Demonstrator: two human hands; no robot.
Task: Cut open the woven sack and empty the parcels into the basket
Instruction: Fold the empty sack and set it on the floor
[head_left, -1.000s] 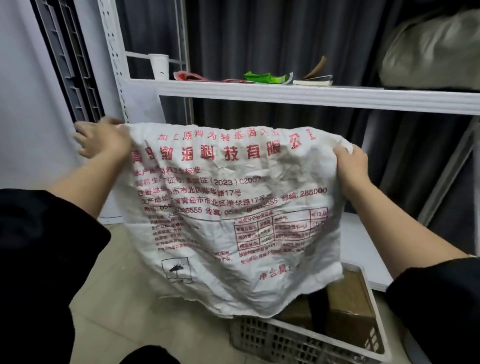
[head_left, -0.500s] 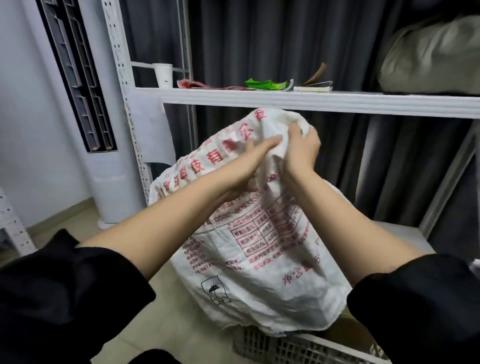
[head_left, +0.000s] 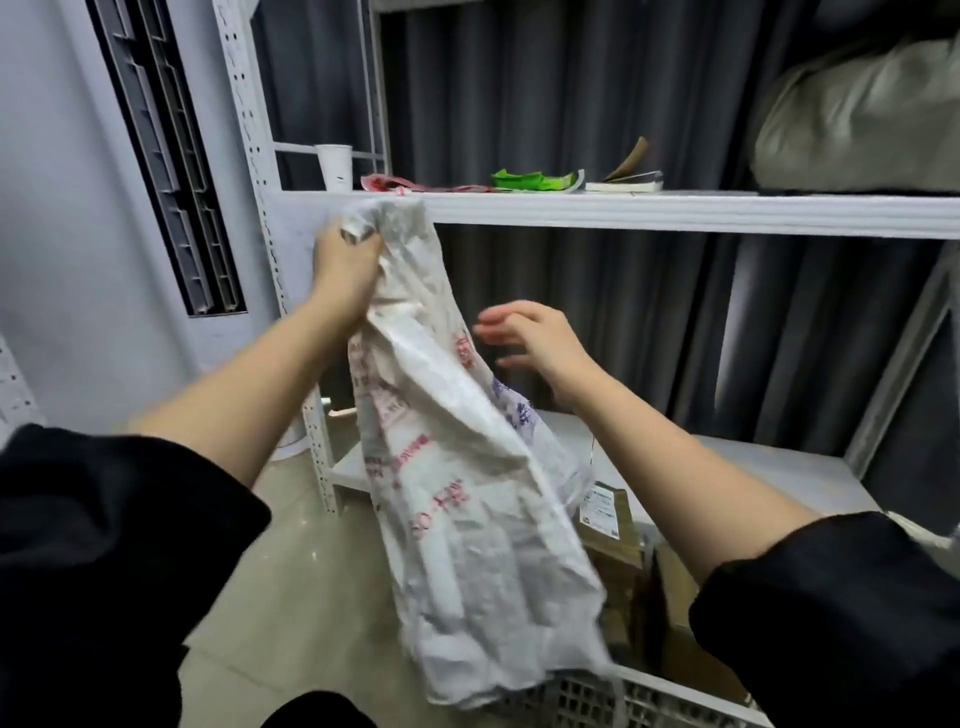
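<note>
One limp woven sack (head_left: 457, 467) hangs bunched from my left hand (head_left: 345, 265), fingers clenched round its top, its lower end over the basket (head_left: 587, 701) of brown parcels (head_left: 623, 561), while my right hand (head_left: 530, 338) hovers beside it, fingers spread.

A white paper cup (head_left: 334, 165), a green wrapper (head_left: 524, 180) and a small book (head_left: 626, 182) are being held on the far white metal shelf (head_left: 675, 212), backed by a dark curtain (head_left: 571, 93).
</note>
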